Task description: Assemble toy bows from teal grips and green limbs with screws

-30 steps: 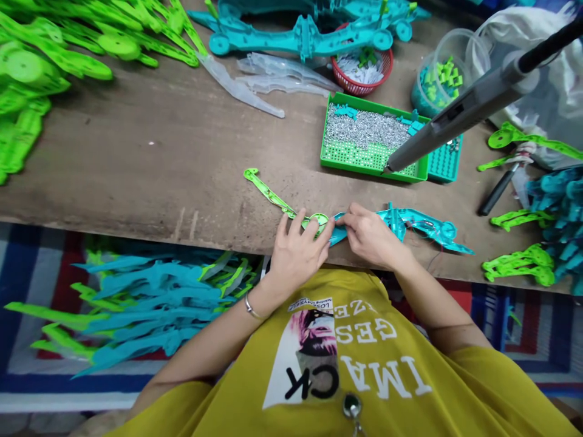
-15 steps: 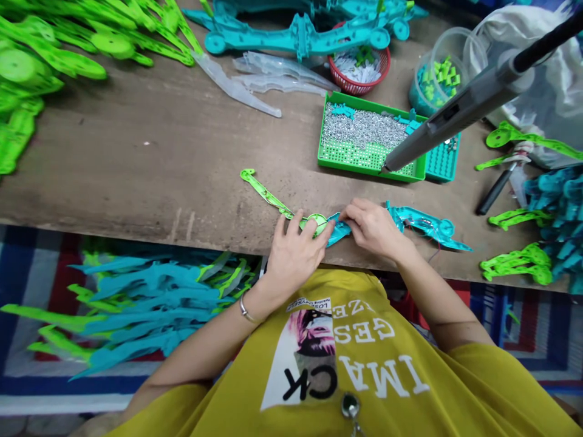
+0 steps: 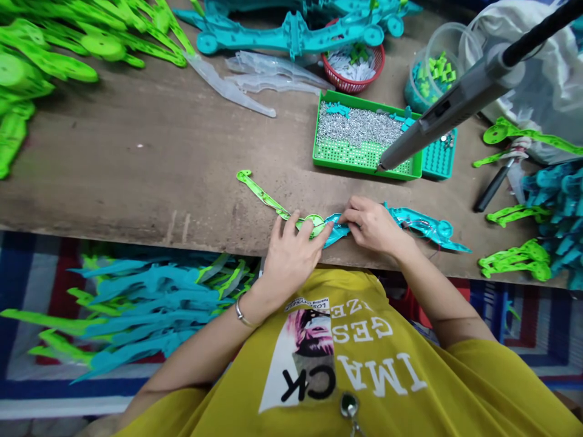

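Blue frame (image 3: 421, 222) lies on your side of the green tray (image 3: 355, 169), its lime arm (image 3: 263, 195) meeting one end; the other end bears none, and wires (image 3: 413, 230) show uncovered. Your left hand (image 3: 291, 258) spreads over that meeting point; your right hand (image 3: 376, 227) pinches narrowly at the frame, though whether on a wire, you can't tell.

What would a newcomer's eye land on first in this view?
Probably the grey pen-shaped tool, slanting from upper right over a green tray of small metal pieces. Next, the lime-green parts heaped upper left, then the left hand and right hand working at the table's near edge.
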`<action>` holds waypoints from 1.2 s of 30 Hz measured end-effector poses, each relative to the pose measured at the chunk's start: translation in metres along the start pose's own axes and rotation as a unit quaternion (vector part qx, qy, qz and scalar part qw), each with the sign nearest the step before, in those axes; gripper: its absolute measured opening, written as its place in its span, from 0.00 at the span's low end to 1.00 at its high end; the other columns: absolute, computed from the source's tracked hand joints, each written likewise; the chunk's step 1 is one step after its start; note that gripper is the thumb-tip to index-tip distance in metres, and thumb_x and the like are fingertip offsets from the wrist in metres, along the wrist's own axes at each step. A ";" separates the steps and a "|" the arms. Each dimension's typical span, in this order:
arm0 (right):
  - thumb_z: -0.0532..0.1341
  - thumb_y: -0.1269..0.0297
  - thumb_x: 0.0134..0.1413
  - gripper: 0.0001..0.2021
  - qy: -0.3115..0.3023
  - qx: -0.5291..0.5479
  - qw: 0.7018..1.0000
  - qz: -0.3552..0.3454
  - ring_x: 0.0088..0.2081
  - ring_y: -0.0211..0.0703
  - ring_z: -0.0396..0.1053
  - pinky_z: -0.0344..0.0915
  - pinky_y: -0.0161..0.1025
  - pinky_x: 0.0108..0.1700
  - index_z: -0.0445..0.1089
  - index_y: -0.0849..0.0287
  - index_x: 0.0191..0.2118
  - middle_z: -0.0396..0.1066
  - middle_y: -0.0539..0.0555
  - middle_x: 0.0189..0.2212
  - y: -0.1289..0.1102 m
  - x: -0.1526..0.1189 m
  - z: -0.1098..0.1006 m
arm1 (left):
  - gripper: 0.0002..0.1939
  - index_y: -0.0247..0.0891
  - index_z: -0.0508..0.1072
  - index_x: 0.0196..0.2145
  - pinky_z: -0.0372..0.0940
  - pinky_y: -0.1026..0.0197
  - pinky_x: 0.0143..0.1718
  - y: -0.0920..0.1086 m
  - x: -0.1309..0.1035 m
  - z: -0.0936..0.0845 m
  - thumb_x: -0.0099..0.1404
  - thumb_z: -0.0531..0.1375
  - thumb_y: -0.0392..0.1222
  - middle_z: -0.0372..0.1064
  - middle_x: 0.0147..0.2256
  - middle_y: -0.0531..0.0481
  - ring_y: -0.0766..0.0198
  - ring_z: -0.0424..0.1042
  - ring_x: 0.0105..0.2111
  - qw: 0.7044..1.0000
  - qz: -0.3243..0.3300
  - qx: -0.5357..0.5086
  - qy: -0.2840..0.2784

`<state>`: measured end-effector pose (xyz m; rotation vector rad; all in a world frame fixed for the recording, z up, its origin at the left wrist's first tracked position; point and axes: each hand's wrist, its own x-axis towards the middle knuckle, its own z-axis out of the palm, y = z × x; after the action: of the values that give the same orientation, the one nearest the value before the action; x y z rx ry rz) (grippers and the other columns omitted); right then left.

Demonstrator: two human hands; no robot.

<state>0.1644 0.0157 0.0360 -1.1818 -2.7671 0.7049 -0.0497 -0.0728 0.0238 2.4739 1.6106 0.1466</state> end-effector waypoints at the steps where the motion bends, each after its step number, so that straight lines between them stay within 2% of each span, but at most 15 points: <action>1: 0.55 0.75 0.61 0.13 0.000 0.002 1.000 0.001 0.41 0.49 0.68 0.64 0.43 0.44 0.78 0.61 0.41 0.71 0.59 0.37 0.000 0.000 0.000 | 0.26 0.52 0.67 0.67 0.65 0.34 0.58 0.000 0.000 0.001 0.73 0.54 0.40 0.72 0.54 0.39 0.35 0.64 0.62 1.000 -0.001 0.005 0.001; 4: 0.55 0.75 0.61 0.13 0.005 0.007 1.000 0.004 0.41 0.48 0.68 0.63 0.42 0.43 0.77 0.62 0.41 0.71 0.59 0.37 0.001 -0.001 0.002 | 0.25 0.52 0.67 0.67 0.68 0.38 0.55 0.000 -0.001 0.002 0.74 0.53 0.40 0.71 0.54 0.38 0.35 0.65 0.62 1.000 0.003 0.022 0.004; 11: 0.52 0.73 0.65 0.15 0.025 -0.064 0.998 -0.012 0.36 0.48 0.62 0.57 0.43 0.39 0.77 0.60 0.36 0.68 0.59 0.34 -0.001 -0.002 0.010 | 0.26 0.53 0.66 0.67 0.66 0.37 0.58 0.003 0.002 -0.004 0.74 0.54 0.40 0.71 0.54 0.38 0.36 0.63 0.64 0.999 -0.010 0.031 -0.035; 16: 0.52 0.76 0.63 0.16 0.019 -0.031 0.999 -0.016 0.39 0.48 0.65 0.61 0.42 0.41 0.78 0.61 0.41 0.69 0.60 0.37 0.002 -0.007 0.004 | 0.26 0.53 0.65 0.68 0.66 0.38 0.58 0.005 0.004 -0.007 0.74 0.53 0.41 0.71 0.53 0.38 0.36 0.62 0.65 0.998 -0.016 0.027 -0.053; 18: 0.52 0.77 0.62 0.15 0.025 0.003 1.000 -0.005 0.39 0.47 0.67 0.63 0.41 0.42 0.77 0.62 0.42 0.70 0.59 0.37 0.005 -0.012 0.000 | 0.26 0.54 0.65 0.68 0.67 0.38 0.57 0.004 0.004 -0.008 0.75 0.53 0.40 0.71 0.54 0.39 0.36 0.63 0.64 0.998 -0.018 0.029 -0.054; 21: 0.55 0.74 0.62 0.11 0.066 0.039 0.996 0.036 0.39 0.47 0.70 0.64 0.41 0.42 0.75 0.62 0.40 0.72 0.58 0.35 0.010 -0.021 -0.003 | 0.26 0.55 0.64 0.68 0.68 0.39 0.57 0.004 0.004 -0.007 0.75 0.52 0.40 0.70 0.55 0.40 0.37 0.63 0.64 0.998 -0.020 0.025 -0.051; 26: 0.57 0.74 0.59 0.07 0.106 0.051 0.990 0.077 0.37 0.46 0.71 0.65 0.40 0.42 0.73 0.59 0.36 0.74 0.56 0.34 0.017 -0.030 -0.001 | 0.27 0.54 0.63 0.69 0.68 0.39 0.57 0.003 0.003 -0.006 0.75 0.51 0.40 0.70 0.54 0.39 0.37 0.63 0.64 0.999 -0.014 0.021 -0.044; 32: 0.57 0.72 0.58 0.09 0.115 0.013 0.988 0.099 0.35 0.46 0.70 0.63 0.40 0.40 0.75 0.60 0.37 0.73 0.56 0.32 0.020 -0.030 0.010 | 0.26 0.53 0.65 0.68 0.69 0.40 0.56 0.002 0.004 -0.007 0.75 0.52 0.40 0.71 0.52 0.39 0.37 0.64 0.62 0.999 -0.005 0.036 -0.038; 36: 0.56 0.72 0.60 0.11 0.079 -0.056 0.988 0.116 0.35 0.47 0.69 0.62 0.41 0.39 0.77 0.61 0.37 0.73 0.59 0.34 0.014 -0.028 0.011 | 0.26 0.54 0.65 0.68 0.69 0.40 0.56 0.002 0.006 -0.007 0.75 0.52 0.40 0.71 0.53 0.39 0.37 0.64 0.62 0.999 -0.006 0.037 -0.037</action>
<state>0.1915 0.0004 0.0235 -1.5277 -2.5947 0.4503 -0.0471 -0.0678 0.0308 2.4927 1.6280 -0.0058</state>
